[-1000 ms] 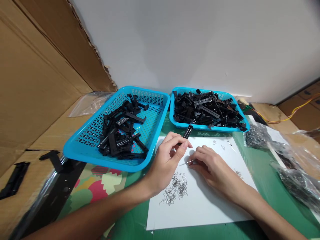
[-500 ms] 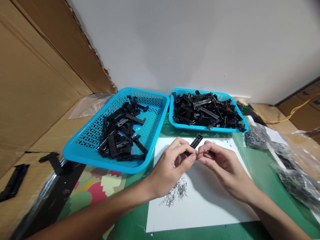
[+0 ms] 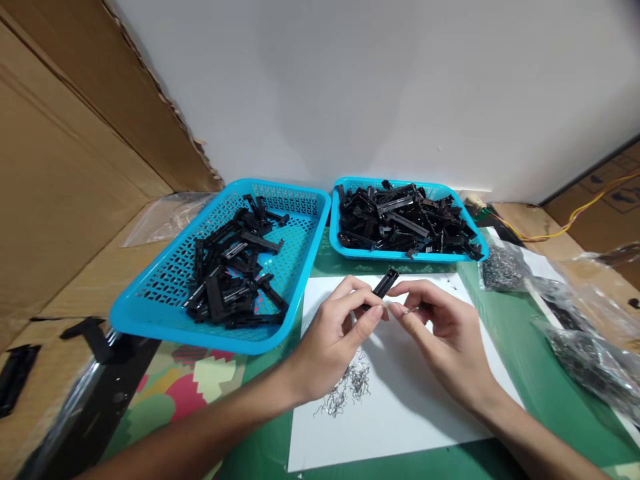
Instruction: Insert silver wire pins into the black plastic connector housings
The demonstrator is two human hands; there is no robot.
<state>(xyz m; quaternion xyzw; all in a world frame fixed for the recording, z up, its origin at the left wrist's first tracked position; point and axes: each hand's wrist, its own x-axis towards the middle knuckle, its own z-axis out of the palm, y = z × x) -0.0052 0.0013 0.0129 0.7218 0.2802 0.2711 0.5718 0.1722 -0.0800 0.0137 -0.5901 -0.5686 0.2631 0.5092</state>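
Between the thumb and fingers of my left hand (image 3: 333, 337) is a slim black plastic part (image 3: 386, 283), its far end pointing up and away from me. My right hand (image 3: 445, 330) is closed in a pinch close by, its fingertips near the part's lower end. A thin metal wire piece (image 3: 412, 311) shows at the right fingers. Below my left hand, a loose heap of small bent wire pieces (image 3: 350, 390) lies on a white sheet (image 3: 400, 427). The lower end of the black part is hidden by my fingers.
A blue basket (image 3: 200, 337) with black parts stands at left; a fuller blue basket (image 3: 410, 255) sits behind my hands. Plastic bags of small metal pieces (image 3: 590, 363) lie at right. Loose black parts (image 3: 93, 333) rest at far left. A white wall (image 3: 350, 87) rises behind.
The view has shifted slightly. My right fingertips have moved a little apart from the left thumb, and the right index finger now reaches toward the black part's side.
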